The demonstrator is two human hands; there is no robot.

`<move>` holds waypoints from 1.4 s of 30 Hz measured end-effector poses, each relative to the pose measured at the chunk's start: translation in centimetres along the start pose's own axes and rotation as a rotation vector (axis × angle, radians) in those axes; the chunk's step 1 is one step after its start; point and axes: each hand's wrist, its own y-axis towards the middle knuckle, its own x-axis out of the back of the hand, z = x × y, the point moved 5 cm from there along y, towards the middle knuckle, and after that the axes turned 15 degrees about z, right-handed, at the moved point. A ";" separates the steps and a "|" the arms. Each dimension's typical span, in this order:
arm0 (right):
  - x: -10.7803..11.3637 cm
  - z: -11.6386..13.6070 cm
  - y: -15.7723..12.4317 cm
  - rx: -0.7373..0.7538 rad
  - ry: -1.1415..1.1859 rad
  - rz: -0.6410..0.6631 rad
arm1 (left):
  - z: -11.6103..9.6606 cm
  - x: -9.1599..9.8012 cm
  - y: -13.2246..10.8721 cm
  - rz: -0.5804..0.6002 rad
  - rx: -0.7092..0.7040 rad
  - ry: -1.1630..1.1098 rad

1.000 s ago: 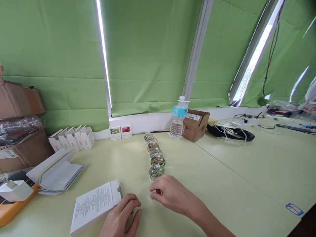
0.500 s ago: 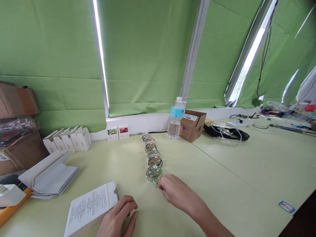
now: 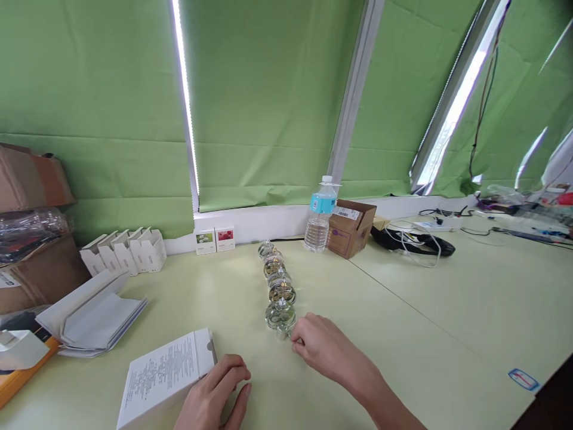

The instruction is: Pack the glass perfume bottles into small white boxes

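Note:
A line of several round clear glass vessels (image 3: pixel 275 280) with gold-coloured insides runs away from me across the pale green table (image 3: pixel 403 334). My right hand (image 3: pixel 324 349) sits with bunched fingertips just right of the nearest vessel (image 3: pixel 280 315), beside a small clear piece (image 3: pixel 282 334) below it. Whether the hand holds that piece is hidden. My left hand (image 3: pixel 215 388) rests on the table, fingers apart, next to a white box (image 3: pixel 163 376) printed with small text.
A plastic water bottle (image 3: pixel 319 218) and a cardboard box (image 3: pixel 351 230) stand at the back by the wall. Several white cartons (image 3: pixel 129 251) and folded white card (image 3: pixel 92 313) lie left. Cables and a black item (image 3: pixel 412 240) lie right.
My right hand has moved rightward and slightly farther out, around the near side of the nearest vessel. The left hand and the vessels have stayed put, apart from a small shift of the view.

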 end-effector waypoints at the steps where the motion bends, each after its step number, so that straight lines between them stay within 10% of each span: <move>1: 0.0 0.0 0.0 -0.001 -0.011 0.006 | -0.3 0.3 0.0 -0.017 -0.015 0.018; 8: -0.3 0.5 -0.2 0.068 0.004 0.060 | 0.1 5.7 -0.2 -0.129 0.054 0.278; 13: -1.0 2.3 0.0 0.158 0.017 0.054 | 5.1 8.2 -1.6 0.150 0.389 0.300; 19: -1.9 5.2 -0.3 0.301 0.187 0.113 | 5.8 7.4 -2.3 0.346 0.552 0.159; 33: -4.8 6.5 1.9 0.325 0.943 0.155 | 1.6 4.8 -0.3 0.165 0.120 0.379; 42: 0.0 3.6 0.7 0.315 1.062 -0.124 | 4.1 6.3 -0.7 0.197 0.373 0.222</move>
